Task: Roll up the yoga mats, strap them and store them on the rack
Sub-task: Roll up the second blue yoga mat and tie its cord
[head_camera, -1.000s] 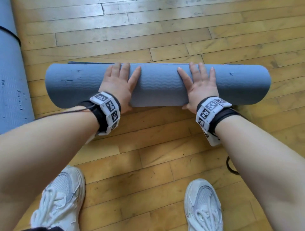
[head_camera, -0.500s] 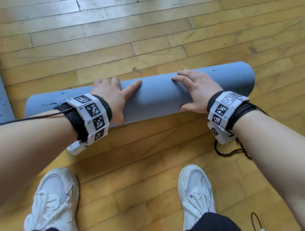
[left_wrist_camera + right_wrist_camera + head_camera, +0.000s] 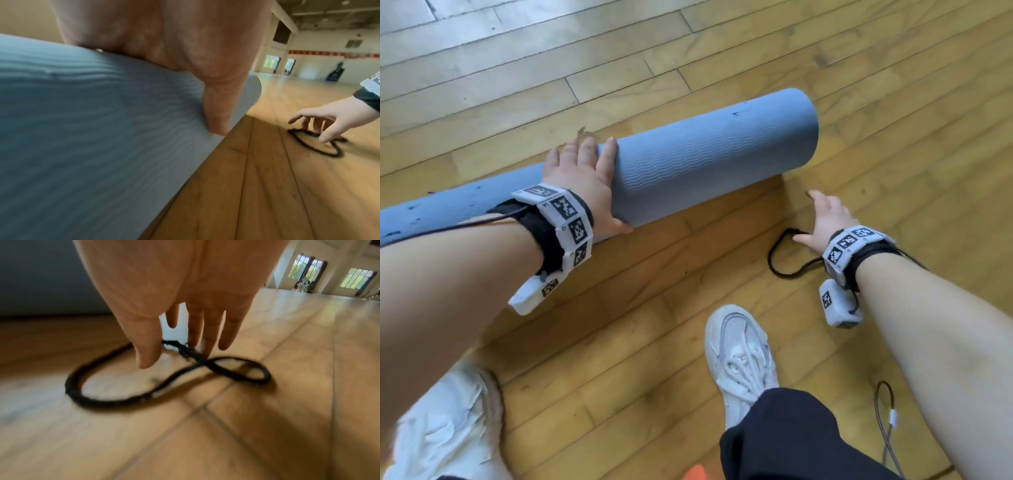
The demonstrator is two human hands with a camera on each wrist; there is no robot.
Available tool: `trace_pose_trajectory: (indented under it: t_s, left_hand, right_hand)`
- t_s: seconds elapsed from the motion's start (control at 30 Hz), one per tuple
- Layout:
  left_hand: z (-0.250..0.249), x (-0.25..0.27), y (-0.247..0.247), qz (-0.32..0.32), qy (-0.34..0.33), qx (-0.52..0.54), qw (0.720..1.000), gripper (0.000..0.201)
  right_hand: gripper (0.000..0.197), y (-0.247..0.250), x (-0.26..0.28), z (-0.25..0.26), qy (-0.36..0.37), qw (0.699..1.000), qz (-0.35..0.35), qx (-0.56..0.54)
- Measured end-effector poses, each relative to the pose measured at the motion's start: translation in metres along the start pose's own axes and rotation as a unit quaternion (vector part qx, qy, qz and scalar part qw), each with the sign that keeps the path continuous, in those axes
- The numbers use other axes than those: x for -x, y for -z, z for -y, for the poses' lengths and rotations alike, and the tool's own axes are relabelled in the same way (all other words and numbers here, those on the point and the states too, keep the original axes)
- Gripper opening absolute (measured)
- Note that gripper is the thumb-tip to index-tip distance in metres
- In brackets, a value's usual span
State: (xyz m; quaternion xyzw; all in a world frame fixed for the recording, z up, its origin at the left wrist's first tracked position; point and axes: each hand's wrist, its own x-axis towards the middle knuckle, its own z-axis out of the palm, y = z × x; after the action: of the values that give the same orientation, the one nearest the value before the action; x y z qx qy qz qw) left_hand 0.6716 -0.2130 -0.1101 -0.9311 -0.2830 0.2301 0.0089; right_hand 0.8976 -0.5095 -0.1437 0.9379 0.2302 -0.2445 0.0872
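A blue yoga mat [image 3: 705, 154] lies fully rolled on the wooden floor, slanting from lower left to upper right. My left hand [image 3: 602, 185] rests on its middle, fingers straight over the top and thumb [image 3: 218, 113] pressed on the near side of the mat [image 3: 92, 129]. A black strap [image 3: 777, 263] lies in a twisted loop on the floor just in front of the mat's right end. My right hand [image 3: 813, 219] is down at the strap [image 3: 115, 399] with fingers extended, fingertips [image 3: 207, 350] touching its knotted part; nothing shows a pinch.
My two white shoes [image 3: 739, 353] [image 3: 445, 431] stand close behind the mat. A thin cable [image 3: 887, 421] loops on the floor at the lower right. An orange corner [image 3: 697, 472] shows at the bottom edge. Open wooden hall floor [image 3: 308, 91] stretches beyond.
My right hand has come off the mat and dropped to the black strap on the floor. The left hand stays on the roll. The view has swung right; the second mat is out of sight.
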Motion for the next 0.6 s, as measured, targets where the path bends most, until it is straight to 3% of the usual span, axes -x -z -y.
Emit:
trace_pose_trajectory:
  t_s: [0.1, 0.2, 0.37, 0.47, 0.53, 0.6]
  left_hand:
    - [-0.006, 0.001, -0.003, -0.004, 0.018, -0.005, 1.0, 0.129]
    - [-0.009, 0.002, -0.006, -0.008, 0.025, -0.013, 1.0, 0.129]
    - [-0.008, 0.001, -0.005, -0.012, 0.029, -0.015, 0.999, 0.129]
    - [-0.005, 0.0, -0.004, -0.012, 0.023, -0.002, 1.0, 0.129]
    - [-0.002, -0.003, -0.001, -0.012, 0.018, 0.009, 1.0, 0.129]
    - [0.001, -0.006, 0.002, -0.005, 0.017, 0.022, 1.0, 0.129]
  right_hand:
    - [0.082, -0.032, 0.008, -0.007, -0.055, 0.996, 0.069, -0.015]
    - [0.063, -0.048, 0.01, 0.001, -0.057, 0.995, 0.078, -0.034]
    - [0.039, -0.026, -0.007, 0.018, -0.031, 0.992, 0.115, -0.031]
    - [0.033, -0.01, -0.016, 0.016, -0.067, 0.983, 0.095, -0.144]
    - [0.033, -0.001, -0.023, 0.009, -0.132, 0.95, 0.069, -0.275]
    - [0.029, 0.006, -0.029, 0.002, -0.193, 0.876, 0.041, -0.44]
